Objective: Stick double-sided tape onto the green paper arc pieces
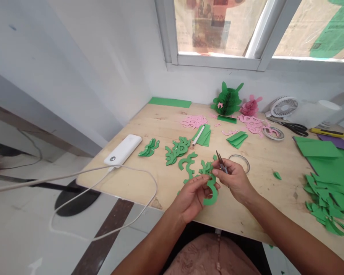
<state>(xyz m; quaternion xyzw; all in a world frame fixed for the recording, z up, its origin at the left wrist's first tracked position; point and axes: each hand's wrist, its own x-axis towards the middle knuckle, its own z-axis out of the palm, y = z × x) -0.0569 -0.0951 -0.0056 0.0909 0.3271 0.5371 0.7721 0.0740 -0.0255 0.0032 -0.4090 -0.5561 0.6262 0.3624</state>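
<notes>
My left hand (192, 196) pinches a curved green paper cutout (213, 194) above the table's front edge. Close beside it, my right hand (235, 179) grips a small pair of scissors (221, 163), the dark blades pointing up and away, while its fingertips meet the cutout's upper end. Just beyond my hands lie more wavy green cutouts (186, 162), some partly hidden by my fingers. Farther left are a stacked pile of green cutouts (177, 149) and a smaller folded-looking pile (149, 148).
A white power bank (123, 151) with a cable sits at the left edge. Pink cutouts (194, 121), a white pen (198, 136), tape rolls (273, 133), green and pink honeycomb paper figures (231, 101), a fan (283, 107) and black-handled scissors (295, 128) lie farther back. Green scraps (326, 202) are heaped right.
</notes>
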